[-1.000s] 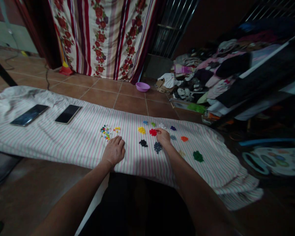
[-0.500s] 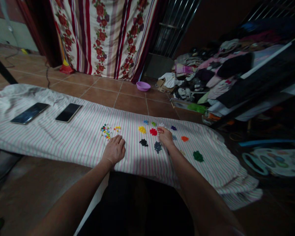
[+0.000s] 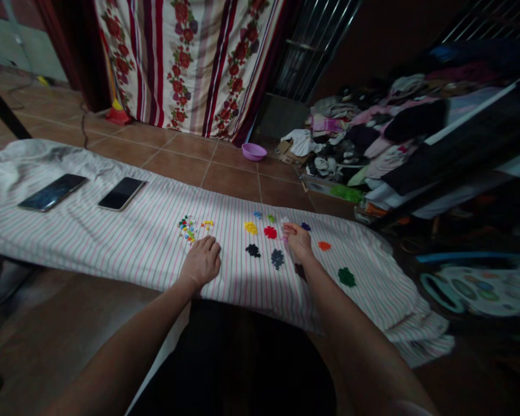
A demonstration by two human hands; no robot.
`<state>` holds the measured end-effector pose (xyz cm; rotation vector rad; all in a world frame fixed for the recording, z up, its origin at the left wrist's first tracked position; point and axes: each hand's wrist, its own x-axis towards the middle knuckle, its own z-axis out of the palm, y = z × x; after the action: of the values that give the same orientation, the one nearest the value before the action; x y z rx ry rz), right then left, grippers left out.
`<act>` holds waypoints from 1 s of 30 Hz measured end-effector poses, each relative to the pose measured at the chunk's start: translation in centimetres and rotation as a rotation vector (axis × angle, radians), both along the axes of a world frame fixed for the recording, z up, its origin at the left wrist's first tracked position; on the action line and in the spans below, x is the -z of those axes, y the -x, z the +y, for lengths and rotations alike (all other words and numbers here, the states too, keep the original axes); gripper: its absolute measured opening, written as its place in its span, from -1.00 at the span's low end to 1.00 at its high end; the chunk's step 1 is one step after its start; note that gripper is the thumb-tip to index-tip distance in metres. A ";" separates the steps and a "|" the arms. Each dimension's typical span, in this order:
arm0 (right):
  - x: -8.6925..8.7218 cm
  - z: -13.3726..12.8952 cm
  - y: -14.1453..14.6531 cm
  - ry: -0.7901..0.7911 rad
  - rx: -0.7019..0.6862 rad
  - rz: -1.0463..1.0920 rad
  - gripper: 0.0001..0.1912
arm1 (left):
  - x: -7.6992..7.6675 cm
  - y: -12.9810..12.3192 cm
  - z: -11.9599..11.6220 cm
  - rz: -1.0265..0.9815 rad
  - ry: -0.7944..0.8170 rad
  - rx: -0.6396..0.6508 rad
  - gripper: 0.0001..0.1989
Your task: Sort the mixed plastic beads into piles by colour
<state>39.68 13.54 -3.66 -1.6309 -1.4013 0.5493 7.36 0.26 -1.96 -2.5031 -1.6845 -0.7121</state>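
My left hand [image 3: 203, 261] rests palm down on the striped cloth [image 3: 156, 248], fingers laid out, just below a mixed heap of small coloured pieces [image 3: 186, 228] and a few yellow and orange ones [image 3: 207, 224]. My right hand [image 3: 298, 240] hovers over the sorted piles with thumb and fingers pinched together; anything between them is too small to make out. White pieces [image 3: 285, 220] lie by its fingertips, partly covered. Around it are piles of red [image 3: 270, 232], yellow [image 3: 251, 228], black [image 3: 253, 251], grey [image 3: 277, 259], dark purple [image 3: 305, 226], orange [image 3: 325, 246] and dark green [image 3: 346, 277] pieces.
Two phones, a larger one [image 3: 53, 192] and a smaller one [image 3: 122, 193], lie on the cloth's left part. Beyond its far edge, a pink basin [image 3: 253, 152] stands on the tiled floor. Heaped clothes [image 3: 364, 127] fill the right background, and a floral curtain [image 3: 190, 69] hangs behind.
My right hand has shifted slightly right, from beside the red pile to near the white pieces, with its fingers still pinched. My left hand stays in place.
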 end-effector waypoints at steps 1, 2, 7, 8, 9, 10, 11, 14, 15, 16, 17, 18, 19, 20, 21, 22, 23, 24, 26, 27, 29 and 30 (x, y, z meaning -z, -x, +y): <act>-0.2 -0.1 -0.1 0.009 0.014 0.011 -0.61 | 0.0 0.0 0.0 -0.001 0.000 0.000 -0.80; -0.4 -0.2 -0.2 0.019 0.033 0.021 -0.62 | 0.0 0.0 0.0 -0.004 0.000 0.000 -0.80; -1.5 -1.1 -0.4 0.034 0.073 -0.022 -0.64 | -0.1 0.0 0.0 -0.020 0.007 0.004 -0.79; -1.7 -1.2 -0.4 0.036 0.083 -0.007 -0.64 | 0.0 0.0 0.0 -0.019 0.008 0.005 -0.79; -1.8 -1.3 -0.3 0.034 0.092 0.017 -0.64 | 0.0 0.0 0.0 -0.018 0.008 0.005 -0.79; -1.9 -1.4 -0.2 0.029 0.098 0.040 -0.65 | 0.0 0.0 0.0 -0.019 0.007 0.005 -0.79; -2.0 -1.5 0.1 0.022 0.094 0.059 -0.64 | 0.0 0.0 0.0 -0.022 0.007 0.006 -0.79; -1.9 -1.7 1.0 0.009 0.045 0.092 -0.62 | 0.0 0.1 0.0 -0.037 0.013 0.012 -0.79; -1.8 -1.7 1.4 0.011 0.028 0.104 -0.61 | 0.0 0.1 0.0 -0.040 0.015 0.012 -0.79; -1.7 -1.7 1.8 0.013 0.022 0.119 -0.61 | -0.1 0.1 0.0 -0.040 0.016 0.012 -0.79; -1.5 -1.8 2.2 0.016 0.023 0.130 -0.60 | -0.1 0.1 -0.1 -0.038 0.017 0.010 -0.79; -1.4 -1.8 2.5 0.018 0.027 0.130 -0.59 | -0.1 0.1 -0.1 -0.033 0.018 0.008 -0.79; -1.3 -1.8 2.7 0.019 0.034 0.115 -0.58 | -0.2 0.1 -0.1 -0.027 0.018 0.007 -0.80; -1.2 -1.8 2.9 0.017 0.043 0.088 -0.57 | -0.2 0.1 -0.1 -0.021 0.020 0.006 -0.80; -1.2 -1.8 2.9 0.016 0.054 0.053 -0.56 | -0.3 0.1 -0.1 -0.016 0.022 0.006 -0.80; -1.2 -1.8 2.9 0.017 0.064 0.018 -0.55 | -0.3 0.1 -0.1 -0.013 0.023 0.006 -0.80; -1.1 -1.8 2.9 0.018 0.076 -0.009 -0.54 | -0.3 0.1 -0.1 -0.013 0.023 0.005 -0.80; -1.1 -1.9 2.7 0.021 0.087 -0.025 -0.52 | -0.3 0.1 -0.1 -0.015 0.023 0.004 -0.80; -1.2 -1.9 2.5 0.034 0.094 -0.031 -0.47 | -0.2 0.0 0.0 -0.020 0.019 0.003 -0.80; -1.2 -1.9 2.3 0.041 0.096 -0.027 -0.45 | -0.1 0.0 0.0 -0.024 0.016 0.004 -0.80; -1.2 -1.9 2.0 0.054 0.103 -0.014 -0.41 | 0.0 0.0 0.0 -0.034 0.010 0.007 -0.79; -1.2 -1.9 1.9 0.059 0.109 -0.006 -0.41 | 0.1 0.0 0.0 -0.039 0.007 0.008 -0.79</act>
<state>37.78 11.60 -2.46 -1.7456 -1.3027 0.5271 7.34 0.24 -2.02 -2.5190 -1.6930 -0.7618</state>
